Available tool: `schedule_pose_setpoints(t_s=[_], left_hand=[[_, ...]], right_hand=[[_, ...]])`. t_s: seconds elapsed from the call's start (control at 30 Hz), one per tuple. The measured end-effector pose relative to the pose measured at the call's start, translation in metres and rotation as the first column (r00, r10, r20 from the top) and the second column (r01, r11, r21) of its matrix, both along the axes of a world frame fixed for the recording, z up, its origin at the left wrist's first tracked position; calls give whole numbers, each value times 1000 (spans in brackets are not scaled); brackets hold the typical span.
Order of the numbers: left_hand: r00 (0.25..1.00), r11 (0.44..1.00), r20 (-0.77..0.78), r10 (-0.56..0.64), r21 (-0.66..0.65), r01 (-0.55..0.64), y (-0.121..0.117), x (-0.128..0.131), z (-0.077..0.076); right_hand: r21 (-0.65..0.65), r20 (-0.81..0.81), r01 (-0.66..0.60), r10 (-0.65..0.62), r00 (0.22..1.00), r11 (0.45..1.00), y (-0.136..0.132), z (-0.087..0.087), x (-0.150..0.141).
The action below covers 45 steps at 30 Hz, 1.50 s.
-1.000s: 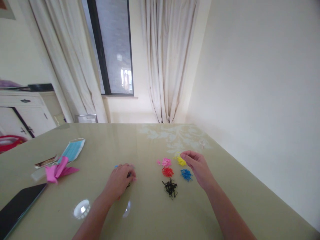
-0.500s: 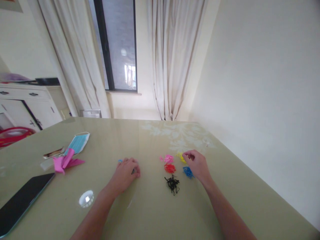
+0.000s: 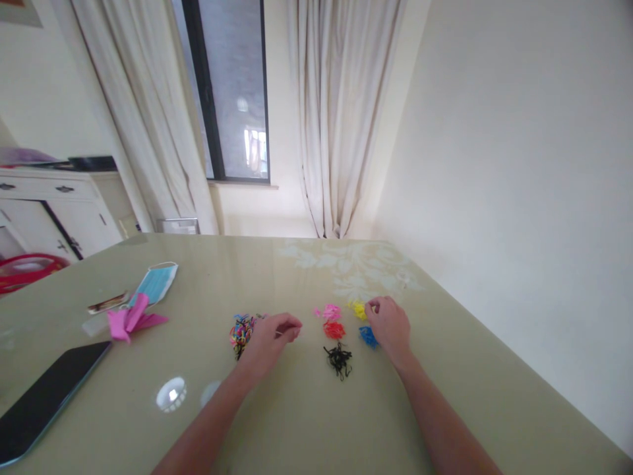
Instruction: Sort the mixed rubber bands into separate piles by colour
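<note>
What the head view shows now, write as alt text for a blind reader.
A person's right hand is at a yellow pile on a table, the left hand partly hiding a multicoloured heap. A pink pile, red pile and black pile lie between them, a blue pile beside the right hand. At left: face mask, pink item, dark flat device.

The head camera looks forward and down across the table (image 3: 306, 422).

Gap between left hand (image 3: 271, 340) and black pile (image 3: 339, 359), 4 piles (image 3: 334, 330) blocking behind
</note>
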<state>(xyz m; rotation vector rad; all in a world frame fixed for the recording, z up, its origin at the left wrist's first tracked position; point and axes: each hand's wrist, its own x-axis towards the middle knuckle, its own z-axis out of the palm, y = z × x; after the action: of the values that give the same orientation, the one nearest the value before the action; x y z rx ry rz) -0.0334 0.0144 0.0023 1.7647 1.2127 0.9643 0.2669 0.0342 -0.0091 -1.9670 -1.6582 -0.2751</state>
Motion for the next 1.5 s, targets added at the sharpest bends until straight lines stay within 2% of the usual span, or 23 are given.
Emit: schedule_pose_setpoints(t_s=[0.07,0.13,0.23,0.3,0.4,0.43,0.5,0.6,0.67,0.73,0.77,0.83,0.9,0.93,1.0,1.07,1.13,1.23,1.3,1.4,1.5], left_hand=[[998,999,61,-5,-45,7,-1,4,-2],[991,995,135,6,-97,7,-1,7,-3],[967,989,253,6,-146,32,-3,11,-2],[955,985,298,4,-167,49,-5,13,-2],[947,979,322,10,-197,56,-9,15,-1],[946,978,325,10,-201,59,-10,16,0],[945,978,326,-1,-197,69,-12,17,1],[954,979,299,-24,-187,84,-10,16,3],[979,989,204,-18,-143,48,-7,9,6],[997,997,-21,75,-28,-76,-3,-3,9],[972,987,-173,158,55,-151,-1,-9,11],[827,948,-466,315,202,-248,0,-22,12],[663,932,-654,363,253,-260,0,-32,12],[612,935,-707,353,247,-254,0,-35,11],[574,946,-754,320,217,-242,1,-37,9],[572,951,-763,301,194,-242,3,-38,8],[585,952,-755,294,180,-247,6,-38,7],[623,953,-725,292,170,-250,10,-40,6],[660,948,-683,312,185,-258,12,-42,6],[735,931,-571,365,227,-287,14,-46,4],[844,918,-365,394,210,-337,18,-48,2]], right_hand=[[23,43,14,-15,999,1000,1,1,1],[25,22,7,-8,1000,1000,1,4,-1],[58,-157,-117,125,980,991,-4,14,-14],[107,-328,-289,308,893,951,-12,20,-30],[118,-535,-570,536,653,813,-26,25,-59],[114,-566,-623,566,600,774,-30,26,-68],[89,-606,-677,579,546,731,-36,25,-81],[93,-653,-676,557,513,731,-39,26,-86],[141,-722,-663,534,440,736,-39,30,-82],[207,-808,-633,495,320,746,-40,37,-76],[244,-839,-606,479,260,757,-41,42,-73],[314,-867,-535,467,175,784,-44,49,-68],[370,-865,-474,483,139,799,-46,53,-64],[386,-861,-458,491,133,801,-47,54,-63],[392,-853,-451,500,149,802,-46,52,-61],[362,-839,-468,501,212,806,-41,48,-59],[308,-786,-477,503,359,823,-34,42,-59],[242,-565,-445,498,657,862,-22,28,-60],[198,-423,-433,475,772,880,-13,18,-61],[110,-341,-429,439,831,897,-4,7,-63],[96,-313,-407,416,854,908,-2,4,-63]])
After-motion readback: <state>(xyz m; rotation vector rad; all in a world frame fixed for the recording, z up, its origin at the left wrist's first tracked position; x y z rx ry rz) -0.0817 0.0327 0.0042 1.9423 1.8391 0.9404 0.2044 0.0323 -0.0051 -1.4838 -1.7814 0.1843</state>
